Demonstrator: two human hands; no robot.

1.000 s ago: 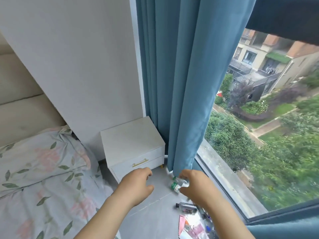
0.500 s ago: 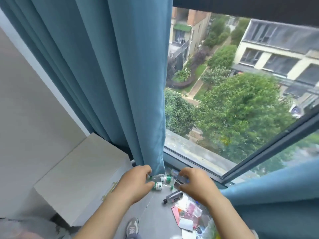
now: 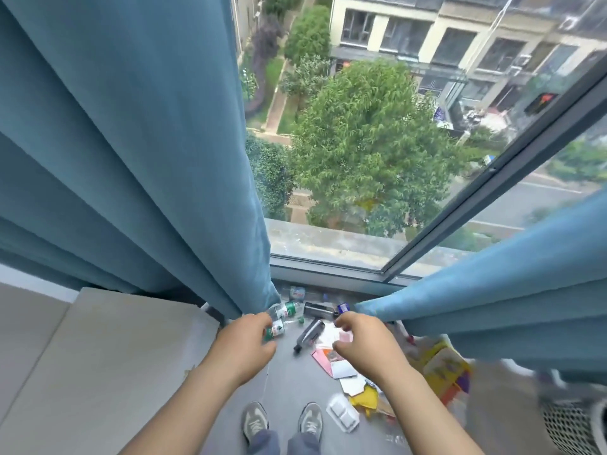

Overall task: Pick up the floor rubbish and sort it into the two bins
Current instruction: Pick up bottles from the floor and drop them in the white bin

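two hands [image 3: 243, 343] [image 3: 361, 344], two dark bottles [image 3: 317, 310] [image 3: 308, 334] — two shoes [image 3: 254, 420] [image 3: 310, 420]

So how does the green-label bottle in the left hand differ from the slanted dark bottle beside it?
The green-label bottle is clear with a green band; the dark bottle is grey-black all over. The left hand grips the green-label bottle, while the dark bottle lies free on the floor. The dark bottle looks longer and slimmer. Both are small bottles.

Bottles [image 3: 284, 311] lie below window [image 3: 361, 159] (papers [image 3: 341, 369] nearer the shoes [image 3: 254, 418]).
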